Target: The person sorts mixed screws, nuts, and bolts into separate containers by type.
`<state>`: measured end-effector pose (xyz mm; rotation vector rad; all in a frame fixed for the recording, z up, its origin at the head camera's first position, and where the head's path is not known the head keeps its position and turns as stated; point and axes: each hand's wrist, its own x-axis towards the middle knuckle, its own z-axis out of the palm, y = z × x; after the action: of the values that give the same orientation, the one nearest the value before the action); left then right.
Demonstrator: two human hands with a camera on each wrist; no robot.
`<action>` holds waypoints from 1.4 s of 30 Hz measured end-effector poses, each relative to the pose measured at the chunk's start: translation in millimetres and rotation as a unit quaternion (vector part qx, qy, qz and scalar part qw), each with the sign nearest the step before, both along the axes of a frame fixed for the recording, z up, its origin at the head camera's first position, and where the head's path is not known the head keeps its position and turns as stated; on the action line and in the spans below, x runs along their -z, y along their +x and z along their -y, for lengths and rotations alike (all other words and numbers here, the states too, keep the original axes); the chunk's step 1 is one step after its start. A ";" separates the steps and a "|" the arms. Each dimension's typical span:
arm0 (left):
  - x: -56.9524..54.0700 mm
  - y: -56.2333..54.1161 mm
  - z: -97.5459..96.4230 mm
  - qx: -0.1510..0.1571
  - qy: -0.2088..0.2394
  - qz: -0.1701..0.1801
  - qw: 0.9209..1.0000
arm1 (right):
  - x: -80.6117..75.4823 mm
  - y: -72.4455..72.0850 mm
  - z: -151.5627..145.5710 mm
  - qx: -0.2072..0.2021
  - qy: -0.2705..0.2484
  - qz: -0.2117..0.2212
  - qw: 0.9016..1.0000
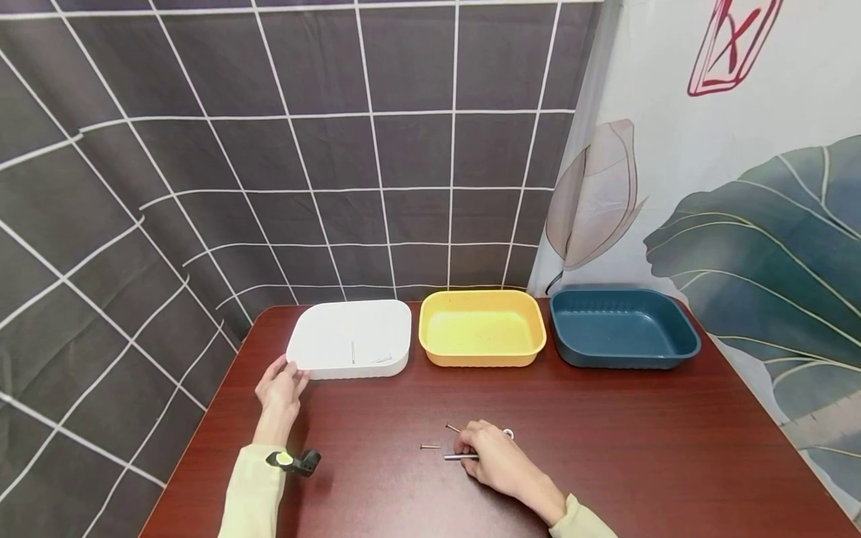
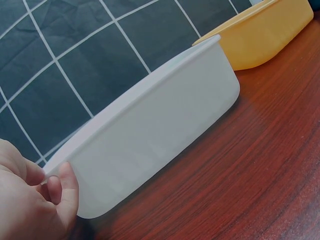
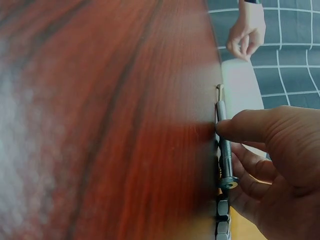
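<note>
At the left, my left hand (image 1: 279, 388) grips the near left corner of a white tray (image 1: 356, 371); the left wrist view shows thumb and fingers at its rim (image 2: 120, 107). Two thin screws (image 1: 353, 351) lie inside that tray. My right hand (image 1: 498, 456), low over the table, pinches a silver bolt (image 3: 226, 160) between thumb and fingers. Beyond the bolt's tip, a small screw (image 1: 430, 447) lies on the wood, and another screw (image 1: 454, 428) shows beside my fingertips. Hex nuts (image 3: 222, 207) sit close to the bolt's head, partly hidden by the hand in the head view.
A yellow tray (image 1: 482, 360) and a dark blue tray (image 1: 625, 362) stand in a row to the right of the white one, along the back of the reddish-brown table (image 1: 363, 478). Behind them hangs a dark gridded cloth (image 1: 410, 149).
</note>
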<state>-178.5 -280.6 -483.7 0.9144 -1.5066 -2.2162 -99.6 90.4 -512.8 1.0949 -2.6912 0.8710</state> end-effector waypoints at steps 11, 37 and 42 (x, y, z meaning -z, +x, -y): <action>-0.4 0.6 0.2 0.000 0.000 -0.003 1.000 | -3.5 -1.6 1.6 0.003 -0.014 0.014 1.000; -1.1 2.8 0.5 0.000 -0.001 -0.006 1.000 | -51.6 -63.0 34.0 -0.008 -0.148 0.019 0.989; -0.9 1.5 0.6 -0.005 0.006 -0.015 1.000 | -58.2 -71.7 48.1 -0.009 -0.155 0.026 0.988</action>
<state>-177.0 -281.2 -482.9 0.8850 -1.4751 -2.2239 -171.3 42.3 -454.6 1.0397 -2.4739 1.2841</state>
